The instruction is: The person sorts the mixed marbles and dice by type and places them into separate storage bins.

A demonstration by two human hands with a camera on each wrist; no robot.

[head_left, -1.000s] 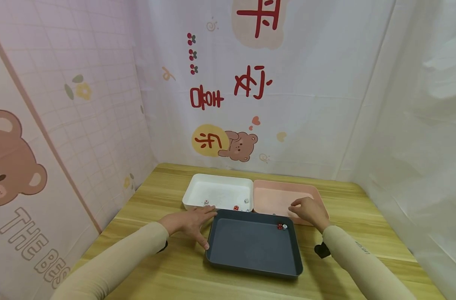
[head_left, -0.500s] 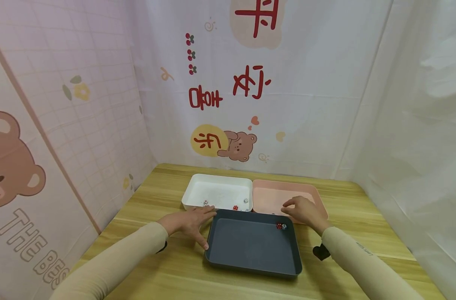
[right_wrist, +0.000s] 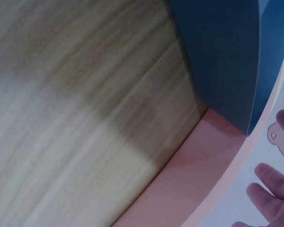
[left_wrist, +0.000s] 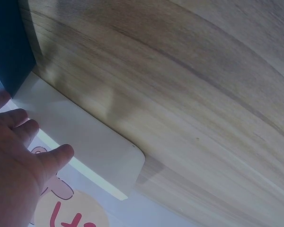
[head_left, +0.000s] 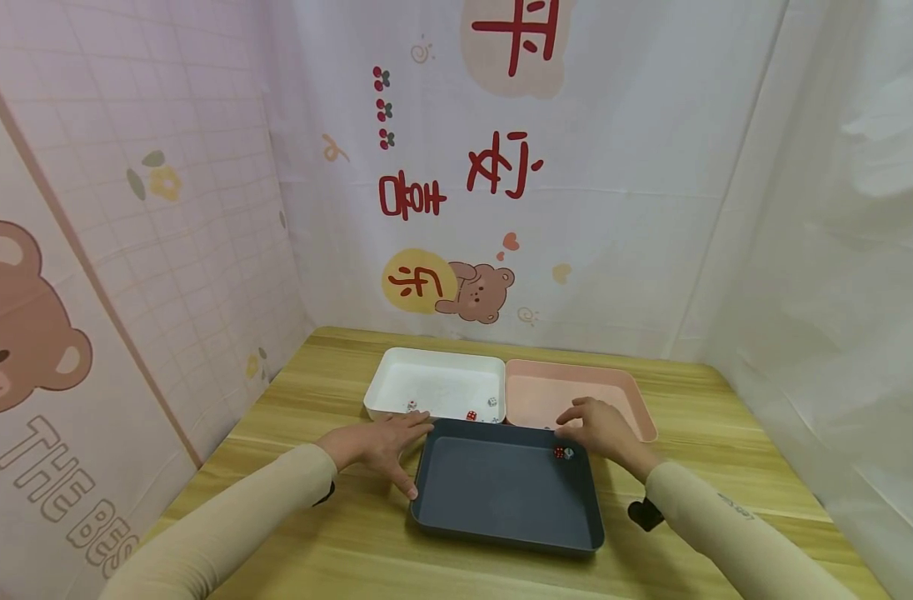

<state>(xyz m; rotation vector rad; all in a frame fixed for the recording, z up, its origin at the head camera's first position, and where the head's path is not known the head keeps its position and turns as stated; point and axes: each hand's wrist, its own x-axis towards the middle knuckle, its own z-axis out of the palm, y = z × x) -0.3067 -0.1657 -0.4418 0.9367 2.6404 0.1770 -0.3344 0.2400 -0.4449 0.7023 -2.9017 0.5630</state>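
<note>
My left hand (head_left: 381, 446) rests beside the left edge of a dark grey tray (head_left: 501, 500), fingers spread, thumb at the rim. My right hand (head_left: 602, 429) hangs over the near edge of a pink tray (head_left: 550, 396), its fingertips close to the grey tray's back rim. Just below those fingertips, a red die (head_left: 559, 452) and a pale die (head_left: 569, 453) lie together in the grey tray's back right corner. Relaxed right-hand fingers (right_wrist: 270, 182) stand apart in the right wrist view, with nothing visible between them.
Behind the grey tray is a white tray (head_left: 441, 379), side by side with the pink one. It holds several dice, among them a red die (head_left: 471, 415) and a white die (head_left: 492, 402). A wooden table (head_left: 336, 550) carries all trays; printed cloth (head_left: 614, 208) hangs behind.
My right hand has moved left and slightly nearer, from over the pink tray to the grey tray's back right corner. My left hand and the trays have stayed put.
</note>
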